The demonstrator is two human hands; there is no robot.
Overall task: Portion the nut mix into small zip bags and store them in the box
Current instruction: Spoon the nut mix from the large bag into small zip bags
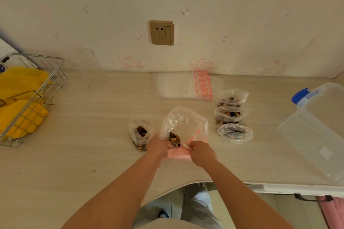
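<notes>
Clear plastic of the large nut-mix bag (184, 126) is gripped at its near rim by both hands (159, 147), mouth tilted toward the left hand, beside the open small bag (141, 133) nearer the surface's left edge.

Open tabletop (83, 135) lies left—filled bags (232, 115) stand between the hands and box (316, 126).

Right edge cuts off the clear box (314, 132).

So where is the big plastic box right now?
The box sits at the table's right edge, just right of three filled nut bags.
</notes>
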